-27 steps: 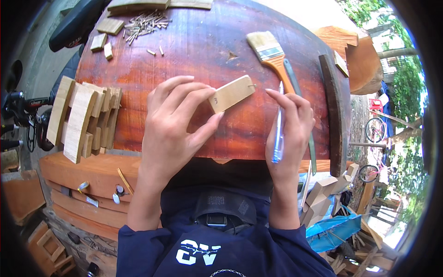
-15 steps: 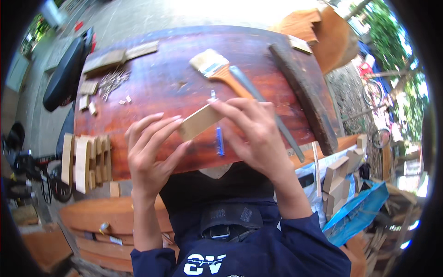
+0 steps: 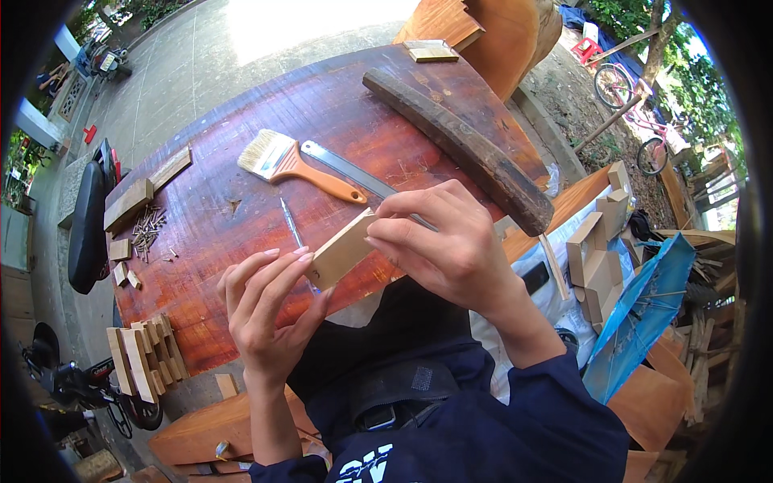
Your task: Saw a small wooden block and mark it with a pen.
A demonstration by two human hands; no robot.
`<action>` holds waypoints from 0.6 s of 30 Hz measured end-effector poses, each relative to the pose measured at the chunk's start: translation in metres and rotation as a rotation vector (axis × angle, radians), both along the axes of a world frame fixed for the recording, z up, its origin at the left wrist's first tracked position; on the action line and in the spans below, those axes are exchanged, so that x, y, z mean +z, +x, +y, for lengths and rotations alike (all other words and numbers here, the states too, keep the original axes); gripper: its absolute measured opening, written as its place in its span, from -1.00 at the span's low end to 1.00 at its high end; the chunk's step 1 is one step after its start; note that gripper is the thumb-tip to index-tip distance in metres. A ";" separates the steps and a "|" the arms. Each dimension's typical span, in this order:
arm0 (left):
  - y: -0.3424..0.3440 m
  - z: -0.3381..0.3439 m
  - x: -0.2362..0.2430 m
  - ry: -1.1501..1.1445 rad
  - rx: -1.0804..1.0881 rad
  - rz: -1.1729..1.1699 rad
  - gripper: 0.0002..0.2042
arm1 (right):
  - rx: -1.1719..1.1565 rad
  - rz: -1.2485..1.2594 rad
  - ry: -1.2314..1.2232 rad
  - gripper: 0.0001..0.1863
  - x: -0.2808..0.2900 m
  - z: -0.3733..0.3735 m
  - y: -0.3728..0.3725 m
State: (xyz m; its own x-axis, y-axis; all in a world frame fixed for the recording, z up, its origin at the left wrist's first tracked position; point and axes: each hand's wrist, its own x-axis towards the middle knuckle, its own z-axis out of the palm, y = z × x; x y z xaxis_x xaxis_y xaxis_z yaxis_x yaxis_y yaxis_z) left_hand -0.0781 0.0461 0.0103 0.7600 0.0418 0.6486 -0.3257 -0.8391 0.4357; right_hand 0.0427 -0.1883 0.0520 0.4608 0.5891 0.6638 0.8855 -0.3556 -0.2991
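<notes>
A small flat wooden block (image 3: 345, 253) is held up between my two hands over the near edge of the table. My left hand (image 3: 270, 310) pinches its left end, thumb below and fingers above. The fingers of my right hand (image 3: 447, 241) close on its upper right end. A small dark mark shows near the block's left end. Behind the block lies a pen (image 3: 291, 222), its lower part partly hidden by my left fingers. Beyond it rest a paintbrush with an orange handle (image 3: 310, 173) and a grey metal ruler-like strip (image 3: 346, 167), whose near end passes behind my right hand.
A long dark timber bar (image 3: 463, 149) lies across the right of the reddish wooden table (image 3: 209, 266). Nails (image 3: 147, 229) and wood offcuts (image 3: 129, 205) sit at the left. Stacked wooden pieces (image 3: 149, 354) stand at the near left corner. A blue sheet (image 3: 640, 310) is at the right.
My view has turned, so the table and its things appear shifted to the left. Both hands still hold the wooden block, at a slightly steeper tilt.
</notes>
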 end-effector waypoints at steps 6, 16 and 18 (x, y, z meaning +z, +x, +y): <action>0.001 -0.003 0.005 -0.025 -0.016 0.028 -0.40 | -0.063 -0.023 0.025 -0.84 0.020 -0.016 0.024; -0.006 0.023 -0.010 -0.116 0.220 0.175 -0.62 | -0.488 -0.026 -0.182 -0.74 0.038 -0.084 0.218; -0.008 0.024 -0.011 -0.189 0.274 0.142 -0.67 | -0.527 0.008 -0.256 -0.74 0.021 -0.084 0.261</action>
